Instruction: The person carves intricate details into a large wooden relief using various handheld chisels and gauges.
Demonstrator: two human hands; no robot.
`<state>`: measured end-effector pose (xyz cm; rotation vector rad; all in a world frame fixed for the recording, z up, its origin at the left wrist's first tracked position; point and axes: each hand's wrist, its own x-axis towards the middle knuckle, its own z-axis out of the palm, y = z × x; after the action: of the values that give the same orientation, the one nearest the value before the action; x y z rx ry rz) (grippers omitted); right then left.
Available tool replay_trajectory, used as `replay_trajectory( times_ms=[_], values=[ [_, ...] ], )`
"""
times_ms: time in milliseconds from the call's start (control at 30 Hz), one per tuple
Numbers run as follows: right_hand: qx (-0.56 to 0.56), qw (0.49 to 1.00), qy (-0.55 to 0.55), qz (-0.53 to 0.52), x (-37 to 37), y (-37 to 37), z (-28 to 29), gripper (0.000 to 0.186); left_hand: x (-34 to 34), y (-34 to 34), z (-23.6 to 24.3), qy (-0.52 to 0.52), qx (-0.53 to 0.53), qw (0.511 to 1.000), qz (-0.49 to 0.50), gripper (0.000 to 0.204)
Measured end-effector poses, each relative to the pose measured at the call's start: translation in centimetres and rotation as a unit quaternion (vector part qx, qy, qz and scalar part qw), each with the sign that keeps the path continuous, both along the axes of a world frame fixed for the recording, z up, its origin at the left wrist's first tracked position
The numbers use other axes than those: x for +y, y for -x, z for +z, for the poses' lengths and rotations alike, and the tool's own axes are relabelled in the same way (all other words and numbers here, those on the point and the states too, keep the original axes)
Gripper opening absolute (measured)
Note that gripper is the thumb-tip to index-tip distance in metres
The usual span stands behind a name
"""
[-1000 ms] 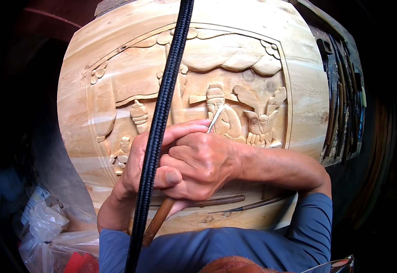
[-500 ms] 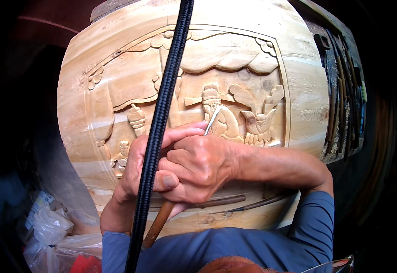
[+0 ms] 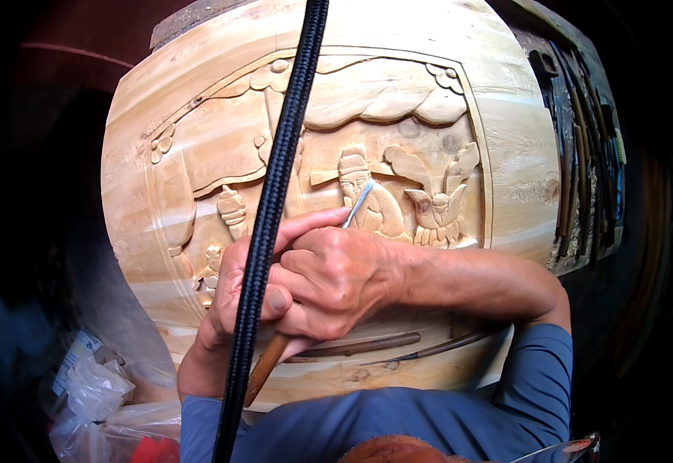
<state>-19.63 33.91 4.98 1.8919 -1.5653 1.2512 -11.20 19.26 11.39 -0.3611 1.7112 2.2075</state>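
A carving chisel point(image 3: 360, 202) with a narrow metal blade slants up and right, its tip at the face and shoulder of a carved figure in a hat point(image 3: 372, 208). My right hand point(image 3: 336, 282) is closed in a fist around it. My left hand point(image 3: 227, 299) is wrapped in from the left, its thumb against the right hand and its index finger stretched beside the blade. The brown wooden handle point(image 3: 267, 368) sticks out below both hands. Beneath them lies the pale wood relief panel point(image 3: 518, 154). The left fingers are partly hidden by the right hand and a black cord.
A black braided cord point(image 3: 281, 162) crosses the view from top to bottom. Two more tools, a brown-handled one point(image 3: 367, 344) and a thin pointed one point(image 3: 429, 351), lie on the panel's near edge. Several tools point(image 3: 583, 154) line the right side. A clear plastic bag point(image 3: 101, 393) sits lower left.
The whole view has shifted slightly. The chisel's tip sits marginally farther up and right against the carved figure, and both hands keep the same grip.
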Motion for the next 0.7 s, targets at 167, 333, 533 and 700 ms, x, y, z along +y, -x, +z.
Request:
replay_trajectory(
  times_ms=[167,333,533,700],
  values=[
    [0.104,0.993,-0.033,-0.052,0.4,-1.2,1.1,0.024,-0.3,0.1,-0.8,-0.001,0.041,0.999,-0.015,0.123],
    [0.111,0.993,-0.033,-0.022,0.8,-2.3,2.1,0.020,-0.7,-0.4,-1.7,-0.025,0.051,0.998,-0.009,0.110],
    [0.126,0.990,0.003,-0.058,1.2,-3.4,2.2,0.021,-0.9,-0.7,-1.7,0.005,0.041,0.999,-0.017,0.091],
    [0.145,0.986,0.008,-0.086,1.7,-3.9,2.7,0.025,-0.6,-1.1,-2.2,-0.034,0.129,0.990,0.038,0.062]
  ],
)
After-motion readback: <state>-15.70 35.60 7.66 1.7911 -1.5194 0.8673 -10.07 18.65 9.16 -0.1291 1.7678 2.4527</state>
